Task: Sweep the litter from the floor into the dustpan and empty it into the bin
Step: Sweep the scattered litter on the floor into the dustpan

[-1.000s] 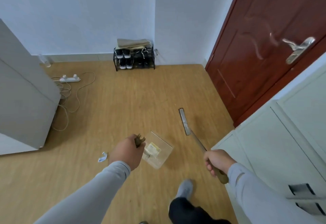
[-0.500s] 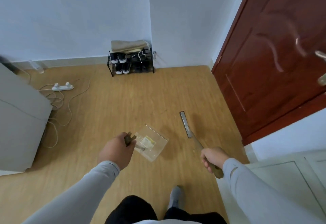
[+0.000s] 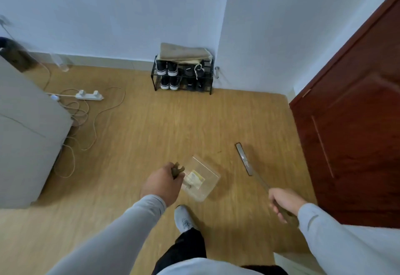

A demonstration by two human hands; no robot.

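Above wood floor [image 3: 151,136], broom [image 3: 249,164] angled forward-left — dustpan [image 3: 202,180] alongside

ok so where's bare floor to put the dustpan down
Bare floor runs wide between the shoe rack, the door and the dustpan. It is crowded left, where cables and a power strip lie beside the grey cabinet.

I am reaching both arms forward and down in grey sleeves, my hands well apart. My left hand [image 3: 161,185] is clenching around a handle, knuckles up. My right hand [image 3: 282,201] is gripping a long handle low at my right side, fingers curled underneath.
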